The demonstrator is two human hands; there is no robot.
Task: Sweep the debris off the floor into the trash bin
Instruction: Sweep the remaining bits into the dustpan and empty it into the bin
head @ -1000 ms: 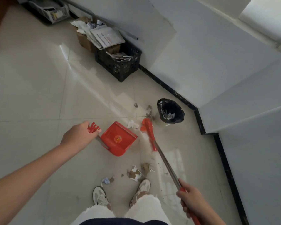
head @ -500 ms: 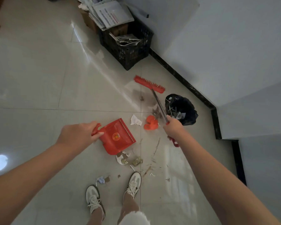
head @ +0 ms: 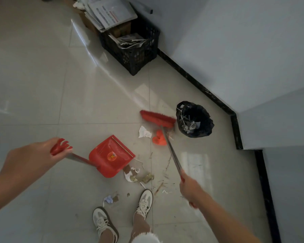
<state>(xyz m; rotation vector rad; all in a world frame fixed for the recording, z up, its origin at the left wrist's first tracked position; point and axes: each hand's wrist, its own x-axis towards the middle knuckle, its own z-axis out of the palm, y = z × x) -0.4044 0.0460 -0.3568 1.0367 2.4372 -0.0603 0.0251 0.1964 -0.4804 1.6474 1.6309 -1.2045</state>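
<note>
From the head camera, your left hand (head: 37, 155) reaches forward, fist wrapped round the red dustpan (head: 111, 156) handle; the pan rests on the floor ahead of it. Your right hand (head: 189, 189) grips the broom (head: 158, 118) shaft, bristles just beside the trash bin (head: 195, 120). Debris (head: 139, 176) lies between pan and shoes (head: 144, 202).
</note>
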